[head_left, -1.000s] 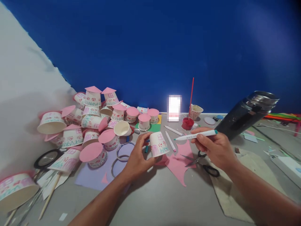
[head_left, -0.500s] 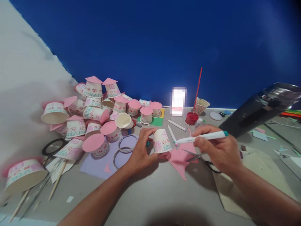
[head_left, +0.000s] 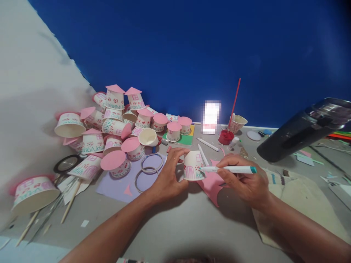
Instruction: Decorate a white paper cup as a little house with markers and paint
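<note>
My left hand (head_left: 173,175) grips an upside-down white paper cup (head_left: 192,160) by its left side. The cup carries a drawn purple door and window, red flowers and green grass strokes. In my right hand (head_left: 245,180) is a white marker (head_left: 236,169) with a green end, held level between thumb and fingers. Its tip is at the cup's lower right side, near the green strokes; whether it touches I cannot tell. Pink paper scraps (head_left: 211,188) lie under and behind the marker. Two more white markers (head_left: 207,144) rest behind the cup.
Several decorated cups with pink paper roofs (head_left: 113,160) are piled at the left. Purple paper (head_left: 116,188) holds metal rings (head_left: 151,163). A dark bottle (head_left: 290,133), a cloth pouch (head_left: 296,215), a red pot (head_left: 226,137) and a glowing blurred screen (head_left: 211,117) stand or lie around.
My right hand has brought the marker's tip from right of the cup to its lower right side. My left hand still holds the cup. The whole view has shifted slightly.
</note>
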Demonstrator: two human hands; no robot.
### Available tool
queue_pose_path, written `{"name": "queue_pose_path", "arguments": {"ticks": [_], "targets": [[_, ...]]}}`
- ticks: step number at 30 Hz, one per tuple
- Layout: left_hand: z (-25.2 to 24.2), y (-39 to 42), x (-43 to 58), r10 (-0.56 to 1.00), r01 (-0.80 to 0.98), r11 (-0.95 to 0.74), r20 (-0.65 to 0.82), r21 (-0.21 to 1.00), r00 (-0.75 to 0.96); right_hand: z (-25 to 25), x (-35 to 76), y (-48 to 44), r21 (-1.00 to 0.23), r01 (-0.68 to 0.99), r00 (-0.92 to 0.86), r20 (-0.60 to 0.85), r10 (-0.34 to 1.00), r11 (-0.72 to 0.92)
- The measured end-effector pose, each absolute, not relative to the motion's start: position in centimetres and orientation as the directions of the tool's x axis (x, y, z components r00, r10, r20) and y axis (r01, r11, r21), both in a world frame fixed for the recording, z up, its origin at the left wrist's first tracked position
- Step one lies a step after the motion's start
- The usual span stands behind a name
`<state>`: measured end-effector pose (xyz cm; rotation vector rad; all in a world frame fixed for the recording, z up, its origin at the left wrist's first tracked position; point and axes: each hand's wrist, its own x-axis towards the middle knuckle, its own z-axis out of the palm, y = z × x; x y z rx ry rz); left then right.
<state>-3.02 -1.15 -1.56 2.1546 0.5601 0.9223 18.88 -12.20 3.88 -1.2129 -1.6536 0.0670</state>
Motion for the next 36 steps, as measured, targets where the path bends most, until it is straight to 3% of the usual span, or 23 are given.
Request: {"name": "queue_pose_path", "arguments": {"ticks": [20,36], "targets": [[-1.47,-1.18,-3.09,0.598,0.100,-0.662,0.442,0.743,0.668,3.92,18.77,-11.70,-0.599,0.653,0.028,0.631,0.776,0.463],[-1.43,-1.29,-3.10,0.584,0.112,-0.677,0.439,0.727,0.683,4.30,18.92,-11.84,-0.514,0.686,-0.056,0.669,0.741,0.515]]}}
